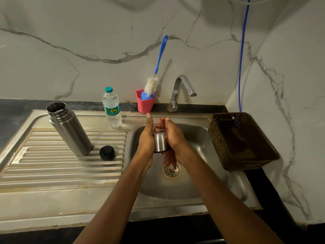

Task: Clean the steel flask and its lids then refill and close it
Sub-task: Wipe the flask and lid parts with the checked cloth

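Wiping short steel cup-lid (pixel 160 141) with red checked cloth (pixel 168 159), centre of frame, over steel sink basin (pixel 197 138).

Gripping lid in left hand (pixel 146 138), fingers wrapped round its wall, one digit sticking straight up; clamping cloth against opposite side with right hand (pixel 173 136), probably to rub while turning. Held above basin, likely so drips drain away. Parked upright and open-mouthed on ribbed draining board (pixel 70 166), left of frame, clear of splash: tall steel flask (pixel 69 128), with round black stopper (pixel 107 152) just beside its base. Kept ready along sink's back edge: capped clear plastic water bottle (pixel 112 108), probably for refill; blue-handled bottle brush (pixel 159 67) standing in pink cup (pixel 145 103). Refilling, closing not yet done.
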